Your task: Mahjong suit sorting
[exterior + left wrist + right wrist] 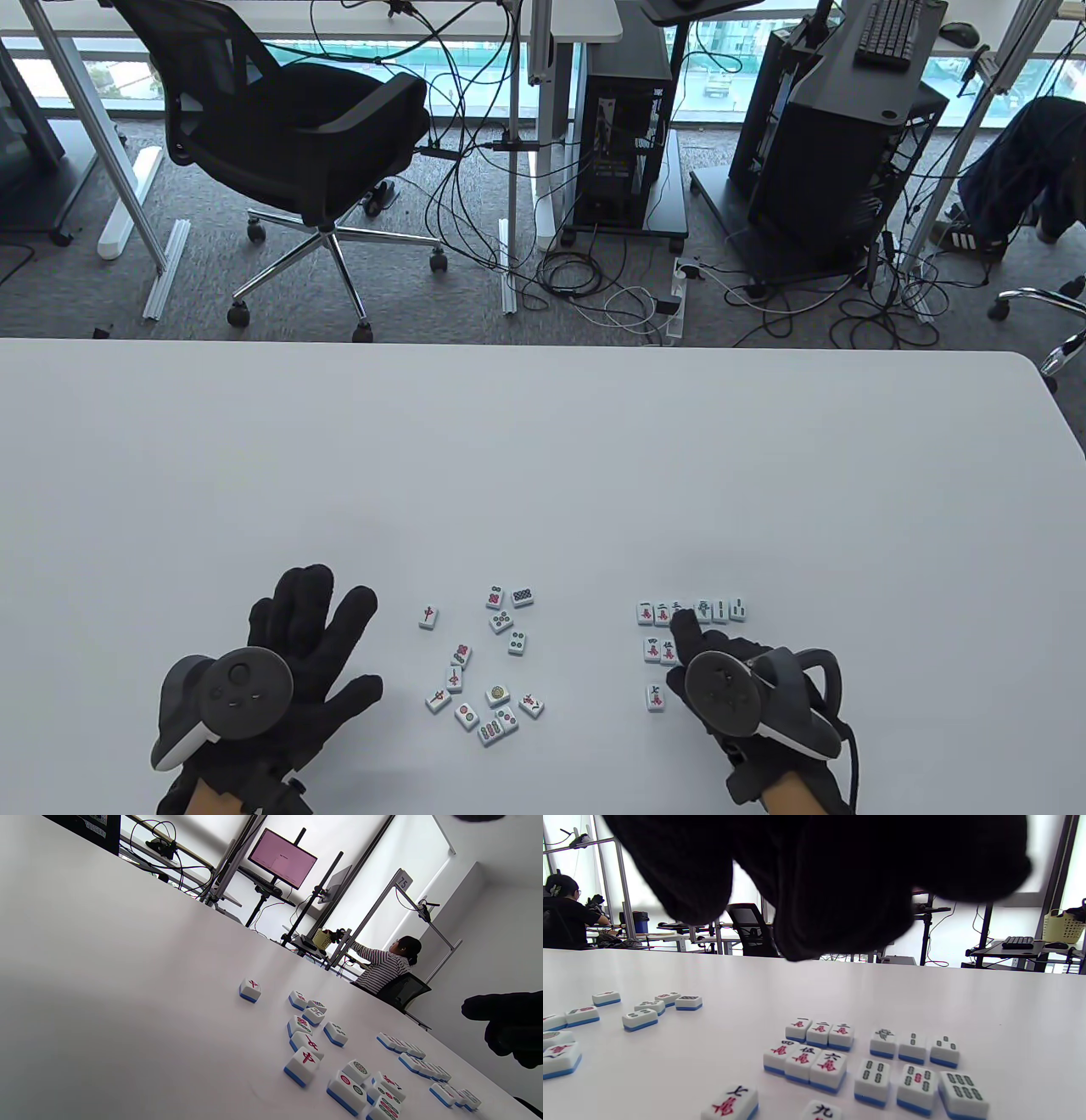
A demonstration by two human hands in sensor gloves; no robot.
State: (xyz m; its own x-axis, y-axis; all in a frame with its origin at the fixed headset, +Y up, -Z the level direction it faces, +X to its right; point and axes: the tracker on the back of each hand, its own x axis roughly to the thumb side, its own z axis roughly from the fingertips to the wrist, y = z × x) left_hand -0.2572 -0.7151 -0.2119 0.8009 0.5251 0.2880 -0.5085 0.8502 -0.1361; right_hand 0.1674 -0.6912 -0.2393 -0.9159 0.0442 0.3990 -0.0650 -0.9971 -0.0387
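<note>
Several loose mahjong tiles (485,671) lie scattered face up on the white table (543,475), between my hands; the left wrist view shows this cluster (314,1052). To the right, sorted tiles (691,611) stand in short rows. In the right wrist view these rows show character tiles (818,1033) on the left and bamboo tiles (912,1046) on the right. My left hand (314,637) lies flat with fingers spread, left of the loose tiles and holding nothing. My right hand (721,671) stretches its index finger over the top sorted row and holds no tile.
A single red-character tile (428,617) sits apart at the cluster's left. Beyond the table's far edge stand an office chair (288,144), computer towers (624,119) and floor cables. A seated person (386,963) works at another desk in the background.
</note>
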